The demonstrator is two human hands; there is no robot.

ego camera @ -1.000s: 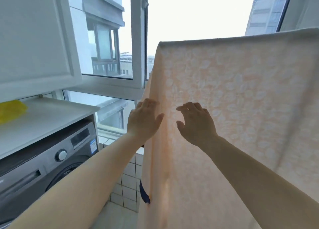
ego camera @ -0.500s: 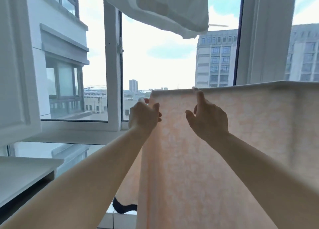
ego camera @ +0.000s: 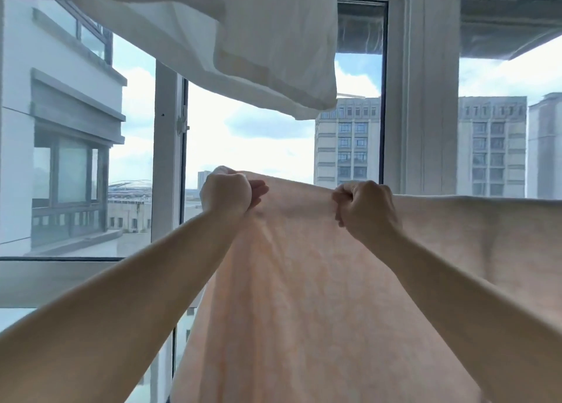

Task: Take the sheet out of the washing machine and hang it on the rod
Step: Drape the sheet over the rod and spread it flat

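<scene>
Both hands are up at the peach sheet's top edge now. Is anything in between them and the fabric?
Nothing visible. The left hand and the right hand both grip the top edge of the peach sheet directly, fingers curled into the cloth. The white cloth hangs above, clear of both hands.

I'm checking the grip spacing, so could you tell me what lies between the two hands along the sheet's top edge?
In the head view, only a stretch of the peach sheet spans between the left hand and right hand; both grip its top edge.

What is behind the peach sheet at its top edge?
Behind the peach sheet, windows and buildings show. The rod is covered, as both hands, left hand and right hand, grip the fabric.
</scene>
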